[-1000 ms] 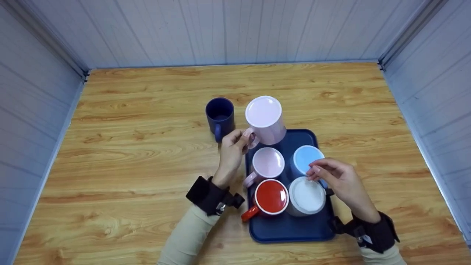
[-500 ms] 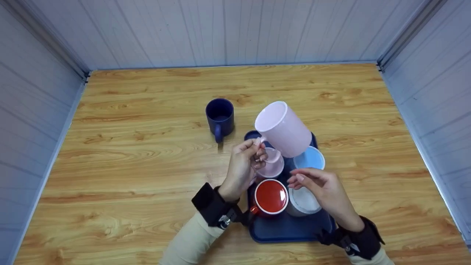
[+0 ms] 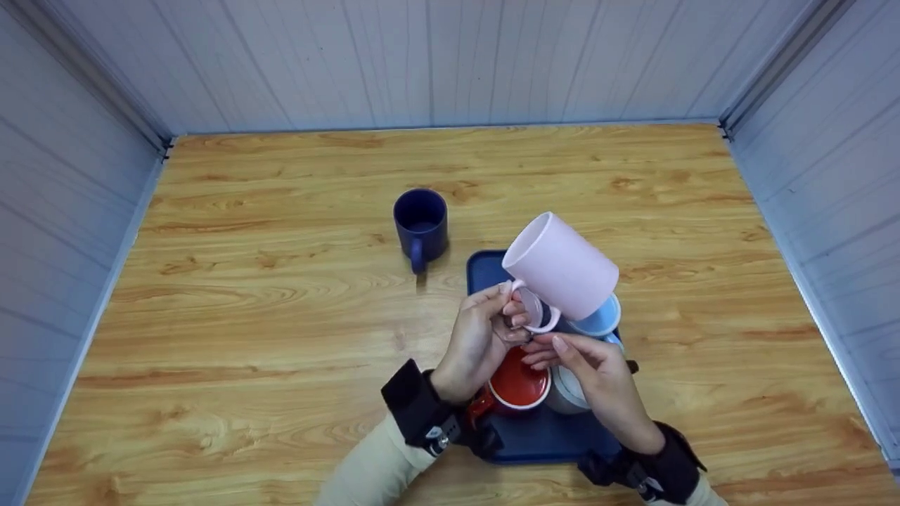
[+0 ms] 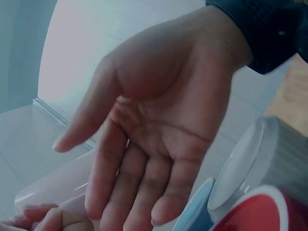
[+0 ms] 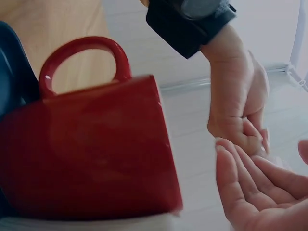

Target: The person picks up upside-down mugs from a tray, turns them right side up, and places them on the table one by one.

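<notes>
My left hand (image 3: 478,344) pinches the handle of a pale pink mug (image 3: 562,267), held up over the tray and tilted with its mouth to the upper left. Close beside it, my right hand (image 3: 594,379) holds nothing, its fingertips at the left hand's fingers below the handle. The left wrist view shows the right palm (image 4: 163,120) with its fingers extended. Under the hands a red mug (image 3: 517,383) and a grey-white mug (image 3: 566,390) stand on the dark blue tray (image 3: 541,446). Another pink mug there is mostly hidden behind the left hand.
A light blue mug (image 3: 603,316) stands on the tray, partly covered by the held mug. Beyond the tray's upper left corner, a navy mug (image 3: 423,228) stands upright on the wooden table (image 3: 246,316). Pale panels (image 3: 450,63) wall the table's back and sides.
The left hand has brought the pink mug to the right and nearer, tipping it and turning its handle side toward me. My right hand has moved left, close to the left hand.
</notes>
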A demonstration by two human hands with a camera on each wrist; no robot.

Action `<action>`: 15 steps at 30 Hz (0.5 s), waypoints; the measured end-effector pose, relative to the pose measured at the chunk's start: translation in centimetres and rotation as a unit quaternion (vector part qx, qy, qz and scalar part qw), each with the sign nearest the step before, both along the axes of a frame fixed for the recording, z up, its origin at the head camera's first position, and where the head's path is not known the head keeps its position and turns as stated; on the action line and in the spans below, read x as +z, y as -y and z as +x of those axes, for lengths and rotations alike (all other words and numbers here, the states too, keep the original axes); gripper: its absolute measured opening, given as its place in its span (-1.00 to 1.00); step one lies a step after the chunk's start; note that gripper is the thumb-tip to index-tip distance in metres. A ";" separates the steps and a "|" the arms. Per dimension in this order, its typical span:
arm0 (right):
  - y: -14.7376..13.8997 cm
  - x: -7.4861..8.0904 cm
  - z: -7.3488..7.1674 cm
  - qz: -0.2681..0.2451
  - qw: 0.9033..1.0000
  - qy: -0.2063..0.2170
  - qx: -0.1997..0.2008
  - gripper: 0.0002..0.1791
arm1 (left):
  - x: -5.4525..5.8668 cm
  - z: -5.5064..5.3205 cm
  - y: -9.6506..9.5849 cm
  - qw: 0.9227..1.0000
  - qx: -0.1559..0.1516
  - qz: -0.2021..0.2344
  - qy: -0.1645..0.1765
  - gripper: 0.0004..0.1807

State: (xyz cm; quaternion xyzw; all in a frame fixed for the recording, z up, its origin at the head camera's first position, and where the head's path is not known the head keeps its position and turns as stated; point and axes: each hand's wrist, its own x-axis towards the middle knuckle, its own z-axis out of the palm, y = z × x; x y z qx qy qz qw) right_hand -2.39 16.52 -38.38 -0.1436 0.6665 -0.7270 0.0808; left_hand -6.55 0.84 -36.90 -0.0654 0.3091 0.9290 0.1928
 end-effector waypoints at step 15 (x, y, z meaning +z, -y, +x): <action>0.1 -4.3 -0.9 -0.129 0.989 -0.050 -0.045 -0.63 | 0.0 1.0 -1.0 0.999 -0.003 0.053 0.012 -0.69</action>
